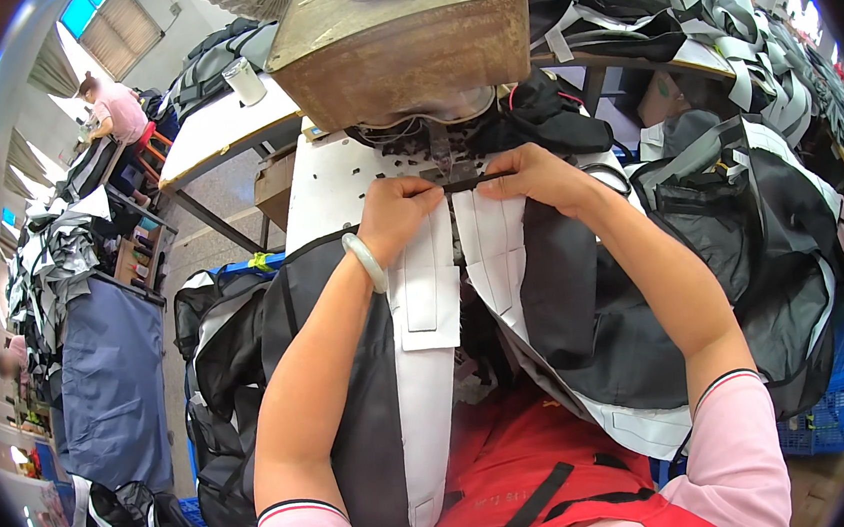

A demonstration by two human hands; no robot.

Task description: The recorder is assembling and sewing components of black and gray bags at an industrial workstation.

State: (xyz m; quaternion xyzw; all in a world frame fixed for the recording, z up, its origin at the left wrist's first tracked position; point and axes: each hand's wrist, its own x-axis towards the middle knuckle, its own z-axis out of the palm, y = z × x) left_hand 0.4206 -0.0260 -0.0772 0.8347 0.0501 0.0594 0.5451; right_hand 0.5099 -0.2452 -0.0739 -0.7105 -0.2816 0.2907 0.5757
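A short black fabric strip [478, 180] runs between my hands, just below the needle area [444, 156] of a worn, brownish sewing machine [404, 59]. My left hand [401, 215], with a pale bangle at the wrist, is closed in a pinch at the strip's left end; its fingertips hide that end. My right hand [538, 181] pinches the other end between thumb and fingers. Below them hang two fabric edges, a left panel [428, 383] and a right panel [494, 247], dark with white undersides. A dark gap lies between them.
Black bag-like pieces [730, 226] heap up on the right, above a blue crate [829, 388]. More dark pieces [227, 381] hang at the left. Black scraps lie on the white machine table [329, 176]. A side table [221, 141] holds a white cone [243, 81]. Another person [118, 114] works far left.
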